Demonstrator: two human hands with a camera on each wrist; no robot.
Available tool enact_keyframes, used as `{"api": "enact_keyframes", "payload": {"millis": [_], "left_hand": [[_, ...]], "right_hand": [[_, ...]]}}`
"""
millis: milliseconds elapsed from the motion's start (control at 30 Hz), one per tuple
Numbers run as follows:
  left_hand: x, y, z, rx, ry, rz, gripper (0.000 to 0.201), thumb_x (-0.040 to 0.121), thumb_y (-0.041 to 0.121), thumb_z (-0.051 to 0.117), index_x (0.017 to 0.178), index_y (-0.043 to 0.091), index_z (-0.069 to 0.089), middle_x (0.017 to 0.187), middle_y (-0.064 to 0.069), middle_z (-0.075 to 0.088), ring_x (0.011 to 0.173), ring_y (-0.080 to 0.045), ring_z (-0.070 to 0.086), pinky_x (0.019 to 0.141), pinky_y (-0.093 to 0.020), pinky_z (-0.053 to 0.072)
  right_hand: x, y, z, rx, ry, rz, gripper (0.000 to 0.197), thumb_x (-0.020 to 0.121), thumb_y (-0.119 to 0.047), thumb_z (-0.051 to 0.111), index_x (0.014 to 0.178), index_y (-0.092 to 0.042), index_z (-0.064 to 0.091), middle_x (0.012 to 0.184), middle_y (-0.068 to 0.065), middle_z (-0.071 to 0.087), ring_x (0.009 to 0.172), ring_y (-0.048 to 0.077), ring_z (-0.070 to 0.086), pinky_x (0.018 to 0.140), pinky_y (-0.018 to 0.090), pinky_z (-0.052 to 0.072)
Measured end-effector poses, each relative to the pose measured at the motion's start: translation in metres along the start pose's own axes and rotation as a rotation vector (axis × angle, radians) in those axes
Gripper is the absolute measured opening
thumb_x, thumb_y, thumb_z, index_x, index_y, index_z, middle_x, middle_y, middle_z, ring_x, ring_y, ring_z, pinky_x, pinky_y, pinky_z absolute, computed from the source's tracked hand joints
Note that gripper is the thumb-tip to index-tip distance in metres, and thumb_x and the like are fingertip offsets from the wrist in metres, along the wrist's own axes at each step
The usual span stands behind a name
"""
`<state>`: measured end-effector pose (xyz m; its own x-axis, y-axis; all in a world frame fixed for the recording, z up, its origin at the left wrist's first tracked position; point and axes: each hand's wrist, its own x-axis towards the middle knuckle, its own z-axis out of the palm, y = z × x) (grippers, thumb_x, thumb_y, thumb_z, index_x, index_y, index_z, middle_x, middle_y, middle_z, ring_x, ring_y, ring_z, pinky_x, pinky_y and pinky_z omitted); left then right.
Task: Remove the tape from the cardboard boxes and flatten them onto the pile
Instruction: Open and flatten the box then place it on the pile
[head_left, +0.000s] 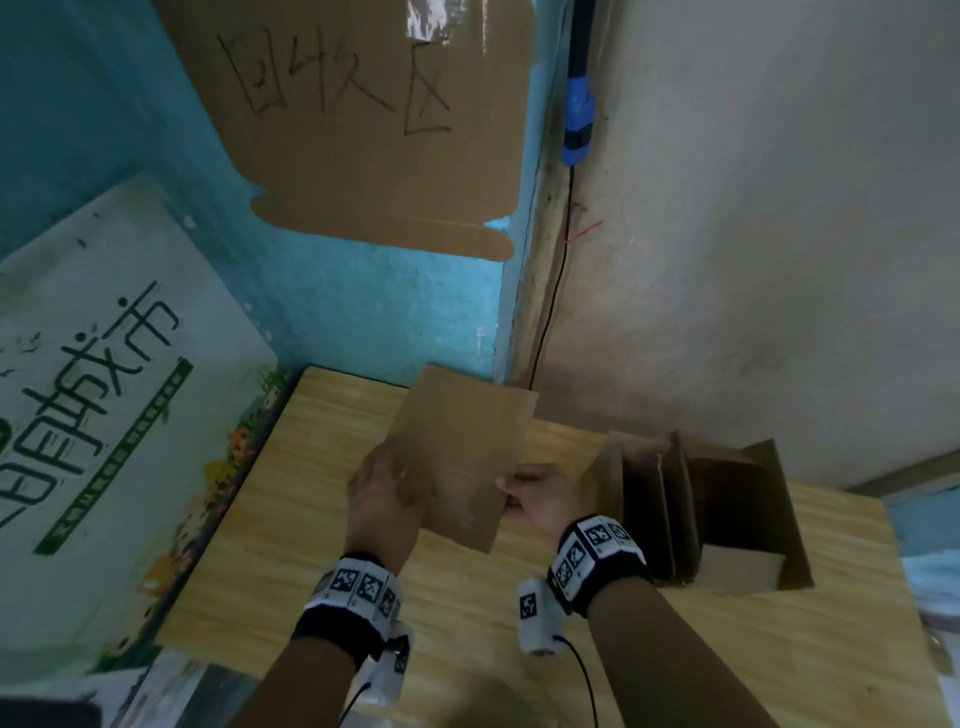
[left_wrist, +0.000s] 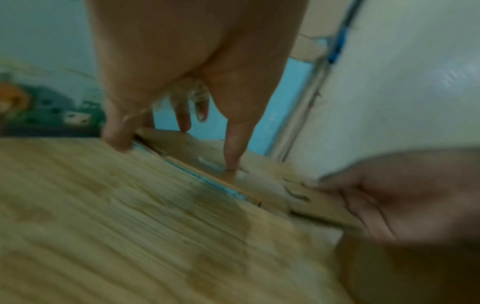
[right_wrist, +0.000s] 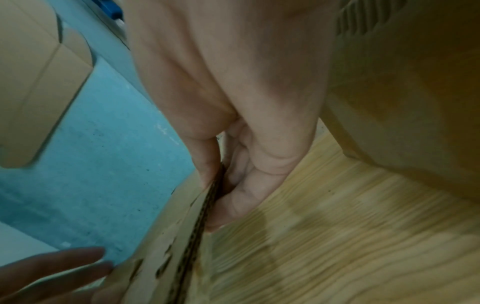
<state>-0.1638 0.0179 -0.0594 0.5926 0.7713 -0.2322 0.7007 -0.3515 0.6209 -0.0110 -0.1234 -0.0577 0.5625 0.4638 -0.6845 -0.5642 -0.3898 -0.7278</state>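
Observation:
I hold a flattened brown cardboard box (head_left: 462, 447) tilted above the wooden table (head_left: 311, 545), between both hands. My left hand (head_left: 395, 483) grips its left edge; in the left wrist view the thumb (left_wrist: 231, 160) presses on the board's face and the fingers (left_wrist: 116, 137) reach round the edge. My right hand (head_left: 519, 493) pinches the right edge (right_wrist: 205, 207), thumb on one side and curled fingers (right_wrist: 244, 185) on the other. No tape shows clearly on the board.
An open cardboard box (head_left: 748, 509) stands at the right of the table with flat cardboard pieces (head_left: 660, 499) upright inside it. A cardboard sign (head_left: 363, 119) with handwriting hangs on the blue wall. A white and green printed board (head_left: 104, 389) leans at the left.

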Motion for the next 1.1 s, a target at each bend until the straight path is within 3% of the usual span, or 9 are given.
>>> {"api": "enact_keyframes", "payload": {"millis": [100, 200, 400, 633, 767, 800, 867, 1000, 1100], "left_hand": [[-0.002, 0.006, 0.014, 0.236, -0.073, -0.022, 0.057, 0.096, 0.041, 0.048, 0.149, 0.025, 0.037, 0.165, 0.01, 0.017, 0.153, -0.034, -0.001, 0.121, -0.057, 0.009], [-0.008, 0.02, 0.019, 0.442, -0.074, 0.002, 0.065, 0.1, 0.047, 0.032, 0.155, 0.015, 0.023, 0.164, -0.005, 0.023, 0.153, -0.035, -0.01, 0.12, -0.06, -0.006], [-0.009, 0.007, 0.039, 0.478, -0.208, 0.171, 0.073, 0.101, 0.057, 0.015, 0.16, 0.016, 0.004, 0.168, -0.003, -0.005, 0.154, -0.026, -0.007, 0.124, -0.049, -0.001], [0.005, -0.028, 0.022, 0.502, -0.233, 0.271, 0.081, 0.093, 0.069, 0.023, 0.157, 0.036, -0.014, 0.162, 0.015, -0.025, 0.15, -0.024, -0.022, 0.122, -0.051, 0.003], [0.026, -0.054, 0.014, 0.557, -0.222, 0.22, 0.074, 0.097, 0.061, 0.018, 0.157, 0.031, -0.014, 0.165, 0.008, -0.019, 0.154, -0.026, -0.007, 0.123, -0.047, 0.011], [0.032, -0.06, 0.012, 0.583, -0.228, 0.195, 0.073, 0.098, 0.063, 0.014, 0.158, 0.031, -0.011, 0.167, 0.006, -0.013, 0.155, -0.027, 0.0, 0.122, -0.048, 0.014], [0.042, -0.071, 0.01, 0.611, -0.262, 0.117, 0.074, 0.096, 0.069, 0.011, 0.158, 0.032, -0.002, 0.168, 0.002, -0.004, 0.154, -0.028, 0.006, 0.118, -0.052, 0.019], [0.058, -0.088, 0.012, 0.596, -0.384, -0.011, 0.088, 0.086, 0.083, 0.012, 0.158, 0.034, -0.002, 0.167, 0.002, -0.015, 0.154, -0.03, -0.007, 0.117, -0.054, 0.017], [0.073, -0.091, 0.01, 0.601, -0.423, -0.023, 0.119, 0.06, 0.099, 0.002, 0.158, 0.031, -0.011, 0.163, 0.001, -0.027, 0.152, -0.032, -0.017, 0.118, -0.057, 0.01]], "right_hand": [[0.009, -0.001, 0.009, 0.013, -0.01, 0.045, 0.013, 0.102, 0.004, 0.054, 0.11, 0.007, 0.064, 0.108, 0.02, 0.068, 0.095, 0.034, 0.068, 0.075, 0.036, 0.061], [0.018, 0.006, 0.017, -0.09, -0.019, 0.046, 0.016, 0.103, 0.002, 0.053, 0.105, 0.006, 0.069, 0.113, 0.021, 0.07, 0.102, 0.036, 0.068, 0.091, 0.044, 0.058], [0.025, 0.013, 0.045, -0.13, -0.062, 0.034, 0.031, 0.101, 0.006, 0.049, 0.079, -0.002, 0.07, 0.097, 0.025, 0.068, 0.091, 0.036, 0.066, 0.094, 0.052, 0.056], [0.035, 0.007, 0.079, -0.148, -0.108, 0.028, 0.03, 0.1, 0.002, 0.052, 0.08, -0.002, 0.074, 0.081, 0.017, 0.074, 0.075, 0.031, 0.07, 0.062, 0.032, 0.056], [0.046, 0.0, 0.109, -0.147, -0.153, 0.031, 0.029, 0.097, 0.009, 0.056, 0.075, 0.0, 0.072, 0.081, 0.022, 0.072, 0.075, 0.031, 0.067, 0.068, 0.039, 0.059], [0.048, -0.004, 0.115, -0.175, -0.169, 0.043, 0.025, 0.095, 0.01, 0.057, 0.079, 0.001, 0.073, 0.085, 0.025, 0.073, 0.073, 0.029, 0.069, 0.072, 0.037, 0.06], [0.05, -0.01, 0.12, -0.256, -0.191, 0.076, 0.02, 0.096, 0.007, 0.055, 0.089, 0.0, 0.072, 0.078, 0.016, 0.071, 0.059, 0.018, 0.066, 0.055, 0.019, 0.054], [0.058, -0.004, 0.126, -0.291, -0.209, 0.084, 0.032, 0.094, 0.007, 0.056, 0.092, -0.017, 0.077, 0.079, 0.007, 0.074, 0.069, 0.021, 0.066, 0.051, 0.02, 0.048], [0.064, -0.004, 0.129, -0.359, -0.203, 0.127, 0.027, 0.092, 0.01, 0.058, 0.097, -0.008, 0.079, 0.093, 0.011, 0.078, 0.081, 0.024, 0.068, 0.065, 0.025, 0.056]]}}
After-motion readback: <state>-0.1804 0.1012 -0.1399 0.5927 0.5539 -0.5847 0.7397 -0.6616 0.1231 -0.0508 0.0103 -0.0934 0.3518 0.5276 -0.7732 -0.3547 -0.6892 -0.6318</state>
